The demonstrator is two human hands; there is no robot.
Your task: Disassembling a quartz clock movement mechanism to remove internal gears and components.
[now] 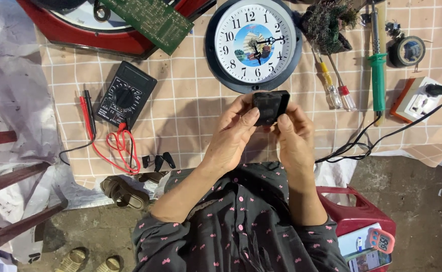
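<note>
black clock movement box (270, 106) just below round wall clock (254, 44), pinched btwn left hand (234, 133) & right hand (293, 131), thumbs pressed on it.

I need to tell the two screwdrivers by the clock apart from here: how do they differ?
The yellow-handled screwdriver lies nearer the wall clock; the red-handled screwdriver lies to its outer side, closer to the green soldering iron. The yellow one's coloured band sits higher up the cloth than the red one's. Both are slim, have clear handle ends, lie slanted side by side, and neither is touched by the hands.
</note>
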